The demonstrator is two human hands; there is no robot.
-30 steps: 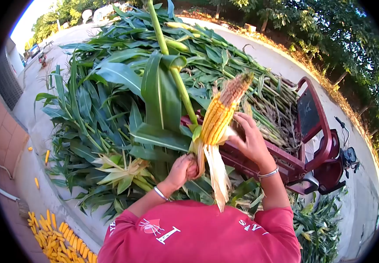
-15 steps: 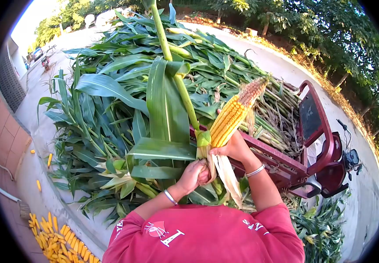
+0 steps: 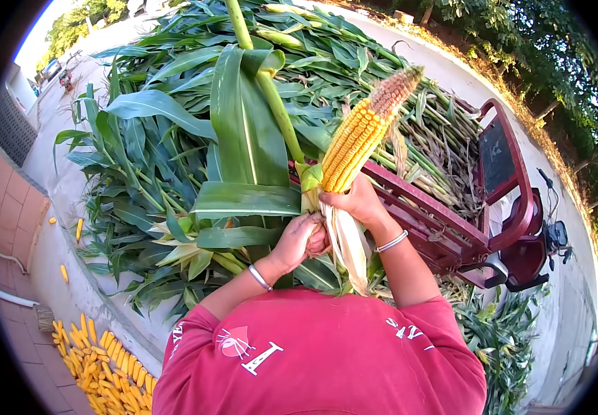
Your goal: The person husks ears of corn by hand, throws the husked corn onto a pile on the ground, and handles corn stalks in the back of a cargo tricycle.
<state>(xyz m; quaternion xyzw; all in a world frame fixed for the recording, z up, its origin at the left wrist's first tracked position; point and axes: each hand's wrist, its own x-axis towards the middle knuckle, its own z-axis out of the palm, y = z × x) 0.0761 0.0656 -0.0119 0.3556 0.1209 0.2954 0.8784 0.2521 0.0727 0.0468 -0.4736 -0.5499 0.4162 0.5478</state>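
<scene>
Low on the cob, your right hand, spread earlier, is gripping, so your left hand, clutching husk, is gaining support.

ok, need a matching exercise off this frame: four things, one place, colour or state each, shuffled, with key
Things
1. cob in hand
2. cob pile
3. cart
4. shirt

Descriptions
A. pinkish red, with white lettering
B. dark red frame, stalks lying in it
C. pale husk hanging below the kernels
D. at lower left of the view, yellow

Pairs: 1-C, 2-D, 3-B, 4-A
</scene>
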